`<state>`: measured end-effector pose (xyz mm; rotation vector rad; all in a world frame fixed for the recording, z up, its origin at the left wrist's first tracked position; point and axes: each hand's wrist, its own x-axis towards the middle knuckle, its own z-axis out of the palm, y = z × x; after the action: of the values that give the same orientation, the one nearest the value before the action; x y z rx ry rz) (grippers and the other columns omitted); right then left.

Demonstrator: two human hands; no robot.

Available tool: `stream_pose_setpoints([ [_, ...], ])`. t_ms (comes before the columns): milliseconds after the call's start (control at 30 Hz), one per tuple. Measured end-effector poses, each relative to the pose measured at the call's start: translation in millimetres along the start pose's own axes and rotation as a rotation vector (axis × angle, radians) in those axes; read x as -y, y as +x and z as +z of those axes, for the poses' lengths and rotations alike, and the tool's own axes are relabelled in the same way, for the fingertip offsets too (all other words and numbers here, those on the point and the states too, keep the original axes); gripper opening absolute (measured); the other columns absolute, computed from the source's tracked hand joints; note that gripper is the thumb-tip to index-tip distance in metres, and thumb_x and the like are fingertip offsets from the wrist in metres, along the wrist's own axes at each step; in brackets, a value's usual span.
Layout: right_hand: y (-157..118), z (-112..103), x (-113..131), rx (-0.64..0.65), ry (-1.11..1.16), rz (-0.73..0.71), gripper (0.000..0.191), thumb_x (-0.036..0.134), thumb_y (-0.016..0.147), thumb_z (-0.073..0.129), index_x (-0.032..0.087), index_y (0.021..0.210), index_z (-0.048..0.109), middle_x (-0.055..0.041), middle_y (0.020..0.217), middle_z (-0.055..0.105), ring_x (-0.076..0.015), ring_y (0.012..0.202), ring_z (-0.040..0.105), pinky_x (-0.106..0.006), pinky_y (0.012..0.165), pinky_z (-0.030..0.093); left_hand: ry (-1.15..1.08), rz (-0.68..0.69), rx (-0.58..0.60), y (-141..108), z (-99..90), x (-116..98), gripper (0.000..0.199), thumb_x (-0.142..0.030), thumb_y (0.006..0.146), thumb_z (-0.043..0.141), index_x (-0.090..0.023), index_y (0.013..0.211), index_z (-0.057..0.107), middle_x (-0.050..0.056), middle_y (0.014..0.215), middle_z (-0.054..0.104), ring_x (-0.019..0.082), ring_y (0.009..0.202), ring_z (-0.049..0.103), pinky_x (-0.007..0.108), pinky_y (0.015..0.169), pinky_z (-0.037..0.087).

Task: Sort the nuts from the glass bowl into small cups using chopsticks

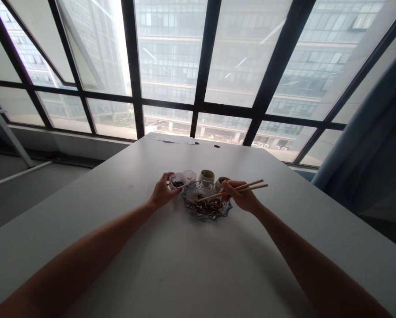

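My left hand (pixel 164 191) is closed on a small clear plastic cup (pixel 177 179) with dark bits inside, tilted toward me at the left of the glass bowl. In my right hand (pixel 235 193) is a pair of wooden chopsticks (pixel 250 185), their tips down inside the glass bowl (pixel 186 199). This clear bowl has a scalloped rim and holds a heap of dark and pale dried pieces (pixel 211 207), too small to name. Behind it stand a second clear cup (pixel 190 175), a pale round cup (pixel 207 175) and another such cup (pixel 223 180), partly hidden by my right hand.
Everything stands on a broad white table (pixel 184 274). Sheets of paper (pixel 171 138) and two dark round spots lie near its far edge, by large black-framed windows (pixel 171 53). A blue curtain (pixel 370 119) hangs at the right, and another white table (pixel 12 132) is at far left.
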<state>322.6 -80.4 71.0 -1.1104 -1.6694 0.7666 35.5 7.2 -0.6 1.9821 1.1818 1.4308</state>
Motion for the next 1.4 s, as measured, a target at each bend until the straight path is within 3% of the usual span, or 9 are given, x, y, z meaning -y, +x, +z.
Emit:
stream_pose_setpoints([
  [167, 2, -14, 13, -0.118, -0.014, -0.038, 0.055, 0.070, 0.080, 0.064, 0.017, 0.064, 0.068, -0.0040, 0.050, 0.065, -0.0138, 0.045, 0.058, -0.025, 0.043, 0.047, 0.006, -0.004, 0.009, 0, -1.6, -2, 0.064, -0.040, 0.066, 0.080, -0.019, 0.120, 0.053, 0.009, 0.113, 0.069, 0.025, 0.105, 0.066, 0.037, 0.084, 0.057],
  [300, 2, -11, 13, -0.047, -0.070, -0.012, 0.055, 0.071, 0.076, 0.066, 0.017, 0.065, 0.069, -0.0058, 0.056, 0.069, -0.0151, 0.050, 0.061, -0.026, 0.046, 0.049, 0.008, -0.026, 0.026, 0, -2.6, -3, 0.065, -0.042, 0.067, 0.079, -0.019, 0.121, 0.054, 0.010, 0.113, 0.069, 0.025, 0.105, 0.066, 0.036, 0.082, 0.057],
  [500, 0, -9, 11, -0.090, -0.052, -0.031, 0.056, 0.071, 0.080, 0.062, 0.017, 0.066, 0.067, -0.0046, 0.052, 0.065, -0.0137, 0.045, 0.058, -0.025, 0.043, 0.046, 0.017, -0.045, 0.037, 0, -3.0, -1, 0.067, -0.044, 0.067, 0.079, -0.019, 0.124, 0.054, 0.010, 0.111, 0.070, 0.026, 0.104, 0.067, 0.036, 0.082, 0.055],
  [900, -1, -8, 10, 0.015, -0.118, -0.042, 0.053, 0.068, 0.082, 0.062, 0.018, 0.066, 0.066, -0.0056, 0.056, 0.068, -0.0146, 0.047, 0.061, -0.026, 0.045, 0.050, 0.034, -0.121, 0.079, 1, -1.7, -1, 0.073, -0.045, 0.068, 0.077, -0.015, 0.130, 0.052, 0.014, 0.113, 0.069, 0.028, 0.108, 0.065, 0.039, 0.086, 0.054],
  [1200, 6, -14, 1, -0.165, 0.066, 0.047, 0.056, 0.073, 0.073, 0.068, 0.017, 0.065, 0.066, -0.0045, 0.049, 0.067, -0.0139, 0.039, 0.059, -0.024, 0.039, 0.048, 0.034, -0.104, 0.069, 1, -1.3, 4, 0.073, -0.047, 0.068, 0.078, -0.018, 0.130, 0.053, 0.012, 0.111, 0.069, 0.028, 0.108, 0.065, 0.039, 0.086, 0.055],
  [1400, 9, -19, -5, -0.247, 0.066, 0.100, 0.058, 0.074, 0.071, 0.068, 0.017, 0.062, 0.066, -0.0051, 0.049, 0.067, -0.0140, 0.038, 0.058, -0.025, 0.039, 0.048, 0.047, -0.110, 0.066, 1, -2.1, 2, 0.072, -0.047, 0.068, 0.077, -0.017, 0.130, 0.053, 0.013, 0.110, 0.070, 0.028, 0.107, 0.065, 0.039, 0.085, 0.055],
])
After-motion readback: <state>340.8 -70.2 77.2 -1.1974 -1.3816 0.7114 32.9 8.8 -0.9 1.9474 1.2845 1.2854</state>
